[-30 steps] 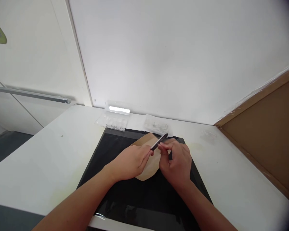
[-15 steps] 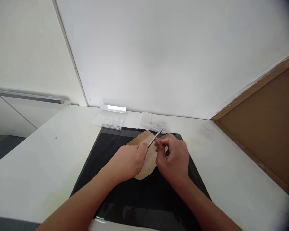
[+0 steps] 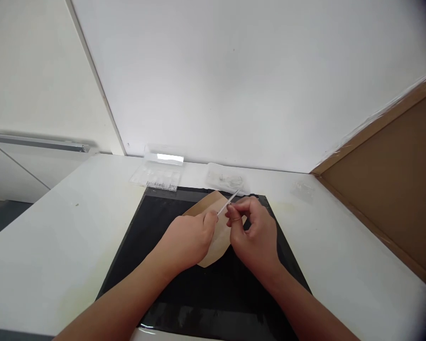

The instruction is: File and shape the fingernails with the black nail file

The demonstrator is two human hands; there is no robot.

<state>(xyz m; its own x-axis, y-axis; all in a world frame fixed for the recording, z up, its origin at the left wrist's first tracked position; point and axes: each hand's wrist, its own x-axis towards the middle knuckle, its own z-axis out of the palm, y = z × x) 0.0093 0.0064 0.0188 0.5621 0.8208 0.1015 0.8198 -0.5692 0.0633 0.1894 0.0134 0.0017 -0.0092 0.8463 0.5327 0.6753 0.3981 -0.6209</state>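
My left hand (image 3: pixel 193 237) is closed on a thin pale strip (image 3: pixel 228 201), which sticks out up and to the right from between thumb and fingers. Close by on the right, my right hand (image 3: pixel 253 232) has thumb and forefinger pinched together beside the strip; anything between those fingertips is too small to make out. Beneath both hands lies a tan sheet of paper (image 3: pixel 208 259) with cut corners, partly hidden by them. It rests on a black mat (image 3: pixel 195 293).
A clear compartment box (image 3: pixel 156 175) with a raised lid stands behind the mat. Right of it, a translucent tray (image 3: pixel 227 179) holds small thin items. A crumpled clear bag (image 3: pixel 303 188) lies at the back right. A brown panel (image 3: pixel 394 184) borders the table's right side.
The strip has turned a little, showing a paler face. My right fingertips have shifted slightly left and lie closer against it. The whole view has moved slightly.
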